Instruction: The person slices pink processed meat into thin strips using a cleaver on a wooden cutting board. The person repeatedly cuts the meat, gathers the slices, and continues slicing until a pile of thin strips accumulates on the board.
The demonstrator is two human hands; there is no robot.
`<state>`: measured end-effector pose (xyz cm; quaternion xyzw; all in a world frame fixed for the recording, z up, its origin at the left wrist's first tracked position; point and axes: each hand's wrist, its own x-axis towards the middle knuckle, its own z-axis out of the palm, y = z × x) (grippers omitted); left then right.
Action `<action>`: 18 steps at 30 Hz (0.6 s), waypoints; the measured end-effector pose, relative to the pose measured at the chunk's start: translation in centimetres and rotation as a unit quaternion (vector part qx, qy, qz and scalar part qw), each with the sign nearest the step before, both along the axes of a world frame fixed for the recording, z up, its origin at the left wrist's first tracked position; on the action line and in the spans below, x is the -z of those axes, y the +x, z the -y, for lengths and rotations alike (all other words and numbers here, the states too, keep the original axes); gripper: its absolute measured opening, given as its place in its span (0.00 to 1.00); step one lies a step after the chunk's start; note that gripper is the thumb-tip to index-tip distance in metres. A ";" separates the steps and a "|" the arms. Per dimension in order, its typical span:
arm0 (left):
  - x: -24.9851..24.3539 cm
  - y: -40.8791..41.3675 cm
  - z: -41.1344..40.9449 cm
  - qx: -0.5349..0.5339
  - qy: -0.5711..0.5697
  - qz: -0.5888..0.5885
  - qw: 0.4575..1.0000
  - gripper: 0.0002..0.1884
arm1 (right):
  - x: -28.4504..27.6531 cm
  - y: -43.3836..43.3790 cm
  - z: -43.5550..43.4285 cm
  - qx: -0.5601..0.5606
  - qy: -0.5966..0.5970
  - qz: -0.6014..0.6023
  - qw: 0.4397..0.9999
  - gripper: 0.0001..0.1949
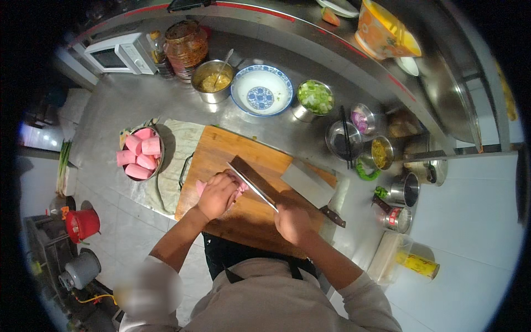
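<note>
My left hand (216,194) presses down on pink sausage-like food (200,188) on a wooden cutting board (244,145), its fingers bunched over most of the food. In my right hand (292,224) is a cleaver (254,185), its handle hidden in the grip. The blade stands on edge, slanting beside the left fingers and the cut side of the food; whether it touches the board I cannot tell. A second cleaver (309,182) lies flat on the board's right part, its brown handle sticking out past the edge. Left of the board, a metal bowl (162,152) holds several pink chunks (150,146).
A pale cloth (176,139) runs under the board. Behind stand a metal pot (213,97), a blue-and-white bowl (237,97) and a container of chopped green vegetable (315,97). Chopsticks (345,137) rest across a small bowl (334,139) at right. A shelf edge (290,31) overhangs the back.
</note>
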<state>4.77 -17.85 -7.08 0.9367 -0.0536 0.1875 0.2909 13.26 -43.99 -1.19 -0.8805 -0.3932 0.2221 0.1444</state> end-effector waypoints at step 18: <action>0.9 -0.5 -0.1 0.006 0.029 -0.022 0.999 0.08 | -0.9 -1.1 -2.1 0.008 -0.081 -0.069 0.994 0.16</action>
